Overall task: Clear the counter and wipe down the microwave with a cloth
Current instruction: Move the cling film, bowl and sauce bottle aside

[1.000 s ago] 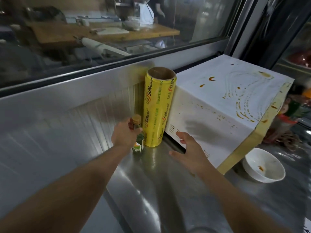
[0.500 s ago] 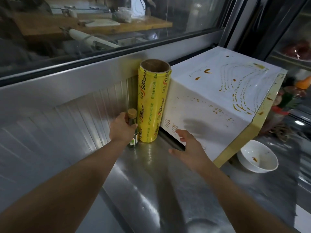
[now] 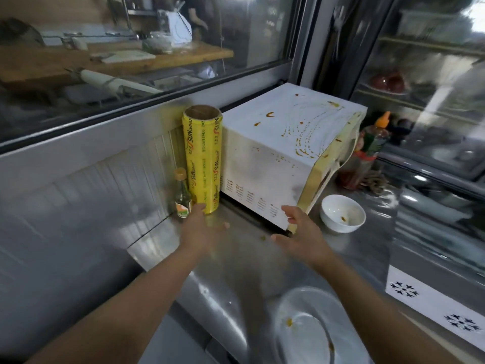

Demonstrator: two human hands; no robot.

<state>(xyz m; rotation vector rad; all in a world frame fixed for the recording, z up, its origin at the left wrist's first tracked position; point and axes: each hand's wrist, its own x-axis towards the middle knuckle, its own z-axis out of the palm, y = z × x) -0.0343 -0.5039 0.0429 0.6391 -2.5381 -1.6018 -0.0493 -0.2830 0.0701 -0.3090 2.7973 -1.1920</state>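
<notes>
Microwave, a boxy white metal case streaked with brown sauce, sits at the back of the brushed-steel bench against the window wall. Touching its side stands a glossy yellow cling-film roll on a cardboard core, with a small glass bottle just beside it. A round white bowl rests near the front corner. The left hand has let go of the bottle and hovers with fingers spread; the right hand hangs loose, holding nothing, by the lower corner.
</notes>
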